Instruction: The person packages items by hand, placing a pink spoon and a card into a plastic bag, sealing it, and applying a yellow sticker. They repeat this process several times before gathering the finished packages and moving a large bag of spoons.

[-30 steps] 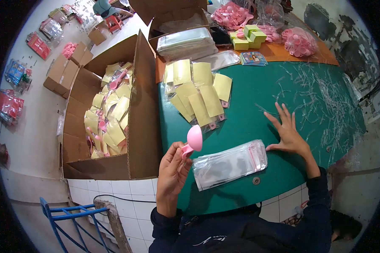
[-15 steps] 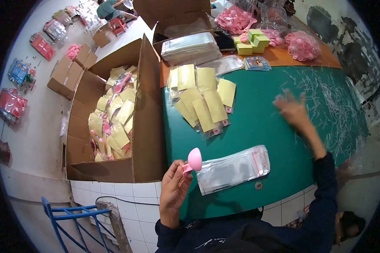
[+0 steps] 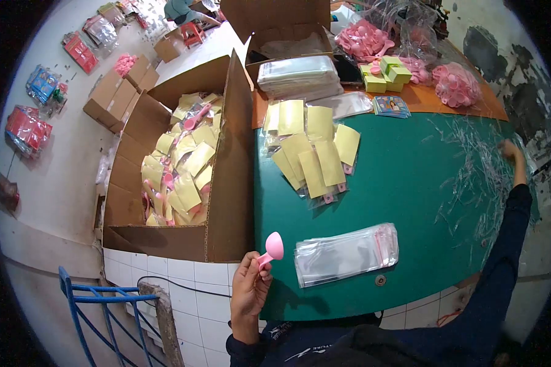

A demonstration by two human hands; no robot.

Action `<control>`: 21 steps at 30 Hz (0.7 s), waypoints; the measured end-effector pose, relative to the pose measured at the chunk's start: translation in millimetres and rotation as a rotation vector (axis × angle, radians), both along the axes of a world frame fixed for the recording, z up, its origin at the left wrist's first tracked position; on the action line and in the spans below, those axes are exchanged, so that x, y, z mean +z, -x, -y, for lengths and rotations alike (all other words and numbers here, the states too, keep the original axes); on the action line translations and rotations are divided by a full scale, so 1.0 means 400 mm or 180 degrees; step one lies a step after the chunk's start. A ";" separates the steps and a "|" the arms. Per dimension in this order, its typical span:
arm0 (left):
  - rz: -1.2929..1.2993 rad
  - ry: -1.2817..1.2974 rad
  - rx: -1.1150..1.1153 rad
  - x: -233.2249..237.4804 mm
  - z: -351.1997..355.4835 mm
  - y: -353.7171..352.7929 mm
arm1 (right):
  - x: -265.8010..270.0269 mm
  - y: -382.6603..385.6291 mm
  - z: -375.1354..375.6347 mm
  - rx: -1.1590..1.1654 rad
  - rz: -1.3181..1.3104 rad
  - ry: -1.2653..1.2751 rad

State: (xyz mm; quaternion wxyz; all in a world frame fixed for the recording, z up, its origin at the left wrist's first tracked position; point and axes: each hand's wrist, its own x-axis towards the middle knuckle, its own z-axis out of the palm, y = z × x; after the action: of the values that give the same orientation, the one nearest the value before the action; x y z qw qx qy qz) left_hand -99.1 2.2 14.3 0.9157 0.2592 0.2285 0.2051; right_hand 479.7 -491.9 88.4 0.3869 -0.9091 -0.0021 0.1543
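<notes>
My left hand (image 3: 251,284) is closed around the handle of a pink plastic scoop (image 3: 274,246), its round bowl pointing up, near the table's front left edge. To the right of it lies a stack of clear plastic bags (image 3: 343,254), flat on the green table. My right hand (image 3: 509,150) is stretched far out to the right, over a heap of thin clear plastic strips (image 3: 471,165). It looks small and blurred there, so its fingers cannot be made out. Beyond the bag stack, several packed bags with yellow cards (image 3: 315,153) overlap, pink handle ends sticking out.
A tall cardboard box (image 3: 229,165) at the left holds many packed bags with yellow cards. Along the back are plastic bag stacks (image 3: 297,73), light green boxes (image 3: 389,73), picture cards (image 3: 390,106) and bagged pink scoops (image 3: 456,84). A blue metal frame (image 3: 107,293) stands front left.
My right hand has moved from over the green table farther right to the plastic strips. My left hand still grips the pink scoop, now slightly lower. The view has shifted a little.
</notes>
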 end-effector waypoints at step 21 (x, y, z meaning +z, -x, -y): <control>0.0359 -0.2104 -0.2184 0.004 0.128 -0.342 | -0.088 0.794 -0.734 0.2961 -0.0615 -0.2419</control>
State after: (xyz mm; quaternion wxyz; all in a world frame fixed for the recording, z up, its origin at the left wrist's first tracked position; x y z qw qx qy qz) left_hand 37.7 -49.1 15.7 0.8101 0.5854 0.0023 -0.0336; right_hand 162.0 -198.3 53.1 0.5748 -0.5930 -0.4189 0.3775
